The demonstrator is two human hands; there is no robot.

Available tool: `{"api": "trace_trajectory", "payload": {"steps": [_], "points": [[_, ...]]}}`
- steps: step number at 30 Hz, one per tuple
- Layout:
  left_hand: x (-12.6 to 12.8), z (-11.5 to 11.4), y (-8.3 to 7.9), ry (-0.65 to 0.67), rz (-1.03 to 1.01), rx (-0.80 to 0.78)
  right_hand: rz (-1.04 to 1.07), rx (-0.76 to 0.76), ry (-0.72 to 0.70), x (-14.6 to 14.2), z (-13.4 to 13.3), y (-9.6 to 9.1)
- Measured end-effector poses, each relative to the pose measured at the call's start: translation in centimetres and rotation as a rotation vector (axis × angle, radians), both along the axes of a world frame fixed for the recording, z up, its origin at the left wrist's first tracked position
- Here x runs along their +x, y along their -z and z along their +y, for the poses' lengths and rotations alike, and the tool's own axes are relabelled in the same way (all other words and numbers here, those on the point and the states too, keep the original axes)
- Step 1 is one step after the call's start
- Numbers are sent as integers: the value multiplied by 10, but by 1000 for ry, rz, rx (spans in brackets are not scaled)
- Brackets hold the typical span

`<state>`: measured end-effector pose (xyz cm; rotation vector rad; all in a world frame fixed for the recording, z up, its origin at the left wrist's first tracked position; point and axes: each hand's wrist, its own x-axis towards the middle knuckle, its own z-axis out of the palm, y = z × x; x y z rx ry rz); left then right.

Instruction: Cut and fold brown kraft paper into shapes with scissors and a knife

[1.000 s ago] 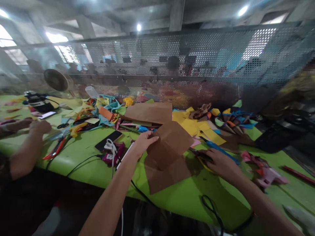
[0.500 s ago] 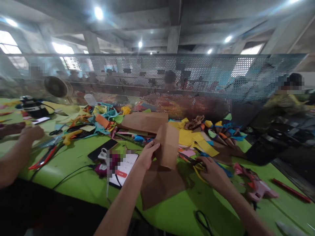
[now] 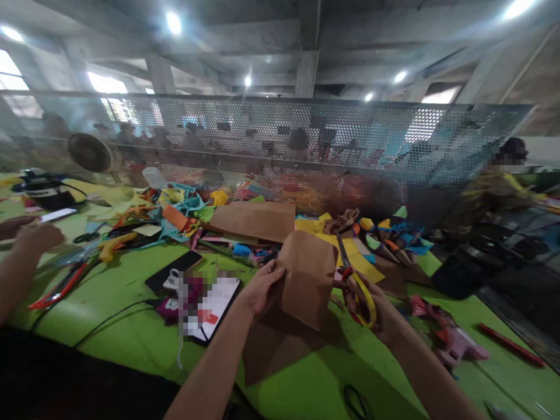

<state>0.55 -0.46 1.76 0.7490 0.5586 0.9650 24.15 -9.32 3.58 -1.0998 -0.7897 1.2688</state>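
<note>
My left hand (image 3: 263, 284) pinches the left edge of a piece of brown paper (image 3: 307, 277), holding it up off the table. My right hand (image 3: 380, 306) grips scissors (image 3: 361, 296) with yellow and red handles, raised at the right side of that paper. The scissor blades point up and away, close to the paper's right edge; whether they touch it I cannot tell. Under my hands another brown sheet (image 3: 277, 353) lies on the green table.
Left of my arm lie a lit phone (image 3: 223, 300), a dark phone (image 3: 174, 271) and cables. Coloured paper scraps (image 3: 186, 204) heap behind. A pink glue gun (image 3: 457, 335) and a red pencil-like stick (image 3: 510, 344) lie right. Another person's hands (image 3: 37, 236) are at far left.
My right hand has picked the scissors up from the table and raised them beside the brown paper. The paper in my left hand has turned to show more of its face.
</note>
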Motion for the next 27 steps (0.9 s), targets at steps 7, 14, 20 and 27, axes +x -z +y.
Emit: {"api": "trace_trajectory", "payload": {"steps": [7,14,20,27], "points": [[3,-3,0,37,101,72,-2,46,145,-22,14,6],[7,4,11,13,226,238,2,105,224,-19,9,8],[10,10,20,-82,292,333,23,125,237,-20,6,7],[11,4,13,-91,272,359,-50,119,294,-20,5,7]]}}
